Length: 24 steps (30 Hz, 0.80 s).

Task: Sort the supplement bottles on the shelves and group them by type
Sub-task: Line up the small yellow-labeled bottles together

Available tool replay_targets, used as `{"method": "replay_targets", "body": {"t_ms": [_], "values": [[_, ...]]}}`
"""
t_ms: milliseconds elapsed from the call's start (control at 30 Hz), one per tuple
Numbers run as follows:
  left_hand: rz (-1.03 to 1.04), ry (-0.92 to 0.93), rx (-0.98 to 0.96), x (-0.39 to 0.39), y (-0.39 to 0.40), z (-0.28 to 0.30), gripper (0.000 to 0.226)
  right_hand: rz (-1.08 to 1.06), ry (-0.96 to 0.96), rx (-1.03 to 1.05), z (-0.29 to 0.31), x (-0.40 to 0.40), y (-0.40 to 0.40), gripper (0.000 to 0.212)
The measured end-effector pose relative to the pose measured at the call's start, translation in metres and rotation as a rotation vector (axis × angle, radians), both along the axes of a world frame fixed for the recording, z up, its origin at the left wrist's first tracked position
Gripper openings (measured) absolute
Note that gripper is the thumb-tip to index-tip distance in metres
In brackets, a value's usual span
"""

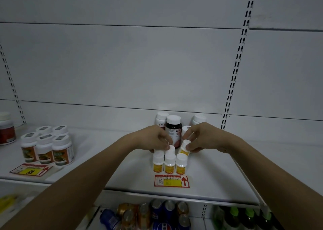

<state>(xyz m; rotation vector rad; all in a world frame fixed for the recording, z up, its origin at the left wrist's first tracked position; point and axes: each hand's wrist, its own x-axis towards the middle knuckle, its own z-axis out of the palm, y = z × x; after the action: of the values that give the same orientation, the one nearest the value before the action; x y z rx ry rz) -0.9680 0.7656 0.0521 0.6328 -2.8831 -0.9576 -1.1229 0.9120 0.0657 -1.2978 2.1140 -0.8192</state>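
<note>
Right hand (202, 138) pinches a yellow-labelled bottle (185, 148) tilted cap-up leftward; left hand (155, 138) seemingly grips another's cap (170, 148)

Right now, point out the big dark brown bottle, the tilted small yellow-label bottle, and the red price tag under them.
big dark brown bottle (173, 124), head view, upper body.
tilted small yellow-label bottle (184, 150), head view, label.
red price tag (172, 181), head view, middle.

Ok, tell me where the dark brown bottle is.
In the head view, the dark brown bottle stands mid-shelf toward the back, behind the yellow-labelled bottles, between the left hand and right hand.
</note>
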Motion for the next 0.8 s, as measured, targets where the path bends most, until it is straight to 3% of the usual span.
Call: {"method": "replay_targets", "body": {"t_ms": [467,667,800], "values": [[0.041,0.062,-0.015,0.003,-0.004,-0.001,0.031,0.117,-0.032,0.151,0.000,0.005,-0.009,0.029],[0.271,0.402,-0.144,0.017,-0.031,0.046,0.024,-0.048,0.034,-0.166,0.040,-0.010,-0.014,0.012],[0.371,0.495,-0.174,0.015,-0.038,0.053,0.023,-0.075,0.032,-0.255,0.048,-0.012,-0.029,0.008]]}}
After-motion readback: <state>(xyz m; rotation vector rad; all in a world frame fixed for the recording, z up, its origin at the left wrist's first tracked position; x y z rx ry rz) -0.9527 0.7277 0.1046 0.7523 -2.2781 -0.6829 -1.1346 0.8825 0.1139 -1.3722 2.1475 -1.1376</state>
